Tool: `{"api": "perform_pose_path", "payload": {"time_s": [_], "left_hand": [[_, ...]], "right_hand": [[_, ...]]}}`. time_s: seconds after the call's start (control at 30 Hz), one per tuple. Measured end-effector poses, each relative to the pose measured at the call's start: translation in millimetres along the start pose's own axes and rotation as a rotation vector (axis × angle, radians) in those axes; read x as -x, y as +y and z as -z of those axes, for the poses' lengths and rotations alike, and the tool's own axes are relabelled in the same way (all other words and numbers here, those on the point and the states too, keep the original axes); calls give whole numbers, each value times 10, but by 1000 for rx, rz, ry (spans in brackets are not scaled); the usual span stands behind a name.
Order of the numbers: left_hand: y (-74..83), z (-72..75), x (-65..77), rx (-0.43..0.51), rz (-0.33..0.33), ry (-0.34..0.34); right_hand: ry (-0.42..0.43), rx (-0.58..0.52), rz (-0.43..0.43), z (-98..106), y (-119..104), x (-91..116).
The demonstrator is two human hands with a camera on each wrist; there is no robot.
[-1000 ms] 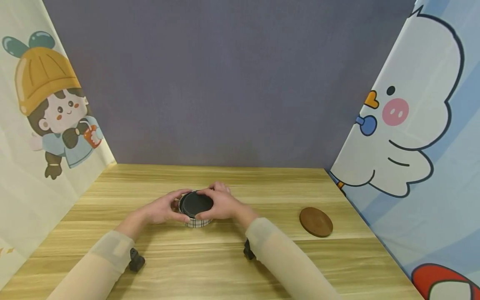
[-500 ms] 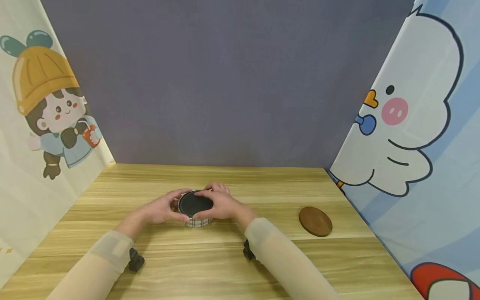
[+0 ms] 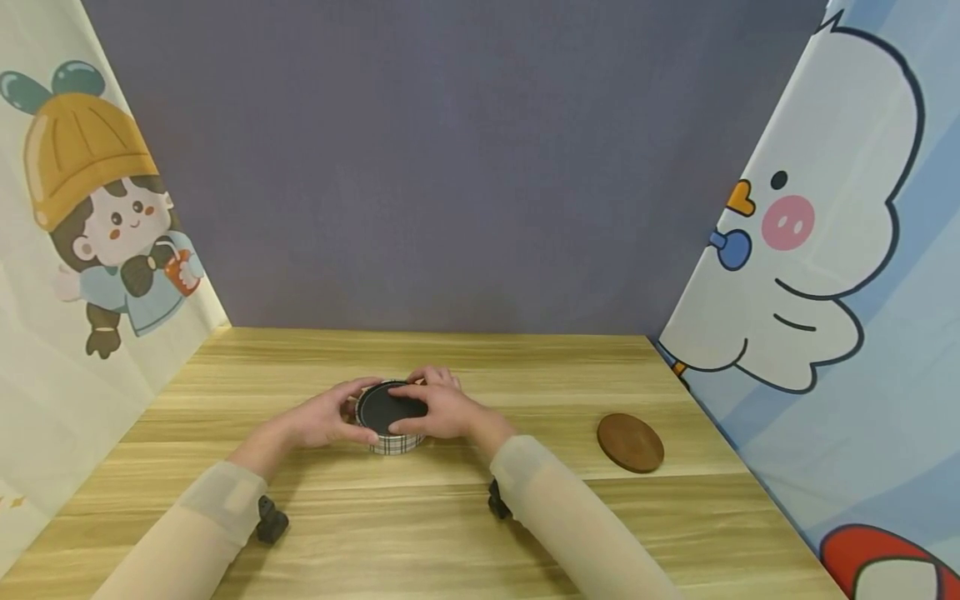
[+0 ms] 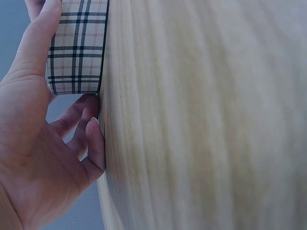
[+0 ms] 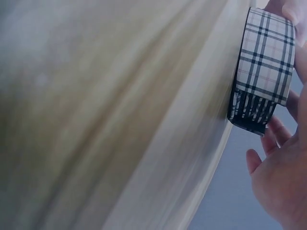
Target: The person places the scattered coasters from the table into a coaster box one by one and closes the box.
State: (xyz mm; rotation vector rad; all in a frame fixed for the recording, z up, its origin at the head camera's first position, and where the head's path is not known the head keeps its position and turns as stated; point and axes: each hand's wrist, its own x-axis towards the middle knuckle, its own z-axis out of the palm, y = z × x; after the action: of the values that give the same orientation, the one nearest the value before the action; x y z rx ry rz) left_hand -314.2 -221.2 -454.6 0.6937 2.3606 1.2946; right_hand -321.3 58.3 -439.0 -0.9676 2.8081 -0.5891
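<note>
A low round box (image 3: 393,446) with a cream, black and red plaid wall stands on the wooden table, its black round top (image 3: 382,408) lying inside the rim. My left hand (image 3: 326,417) holds its left side, thumb at the front and fingers around the back. From the right, my right hand (image 3: 444,410) grips the box, thumb and index finger reaching over the edge of the black top. In the right wrist view, a dark patterned, ribbed section (image 5: 252,108) shows beside the plaid. The palms hide parts of the box's sides.
A flat brown disc (image 3: 632,443) lies on the table (image 3: 390,533) to the right. A grey backdrop (image 3: 450,167) rises behind the table's far edge, and cartoon-printed panels (image 3: 817,275) flank both sides.
The black top, earlier raised and shifted right, has settled lower inside the plaid rim. The right thumb and index finger have shifted slightly on it; the left hand stays in place.
</note>
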Motion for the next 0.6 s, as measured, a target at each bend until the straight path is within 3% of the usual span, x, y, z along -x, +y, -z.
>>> {"api": "perform_pose_path", "payload": {"time_s": [0.37,0.6], "left_hand": [[-15,2,-4,6,-14,-4],[-16,-9,-11,0,-27,8]], "right_hand": [[14,-6,16,13,21,16],[27,-95,7,135,120,206]]}}
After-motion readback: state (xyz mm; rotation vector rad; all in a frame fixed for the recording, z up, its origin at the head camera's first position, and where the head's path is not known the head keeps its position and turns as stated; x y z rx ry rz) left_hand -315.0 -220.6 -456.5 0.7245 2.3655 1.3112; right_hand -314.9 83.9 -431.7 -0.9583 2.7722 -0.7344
